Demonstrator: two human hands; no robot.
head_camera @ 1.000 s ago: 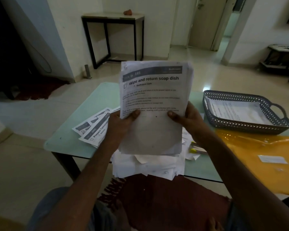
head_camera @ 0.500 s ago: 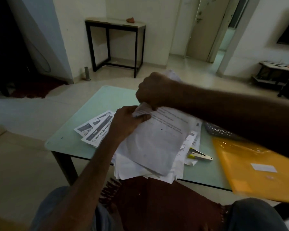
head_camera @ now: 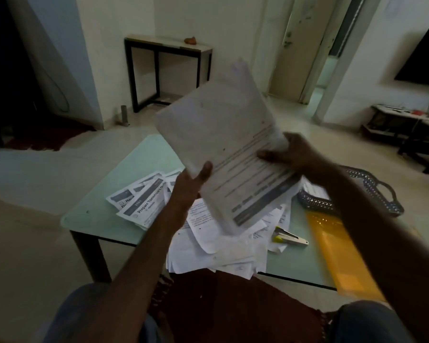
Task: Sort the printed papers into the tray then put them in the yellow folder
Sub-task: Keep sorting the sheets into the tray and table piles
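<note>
Both hands hold a thick stack of printed papers (head_camera: pixel 223 134) in the air above the table, turned so its dark header points toward me. My left hand (head_camera: pixel 191 184) grips the stack's left edge with the thumb on top. My right hand (head_camera: pixel 290 154) grips its right edge. Loose printed sheets (head_camera: pixel 208 246) lie in a heap on the table below, with more printed sheets (head_camera: pixel 139 201) to the left. A dark perforated tray (head_camera: pixel 379 194) holding paper sits at the right, partly hidden by my right arm. The yellow folder (head_camera: pixel 337 246) lies flat in front of the tray.
A yellow and silver stapler (head_camera: pixel 289 237) lies between the paper heap and the folder. The pale green glass table (head_camera: pixel 124 174) has its left corner and front edge near my knees. A dark red cloth (head_camera: pixel 233 305) hangs below the table's front edge.
The stack has been rotated and lifted off the heap: its header faced away a second ago and now points toward me. My right hand has moved from the top edge to the right edge.
</note>
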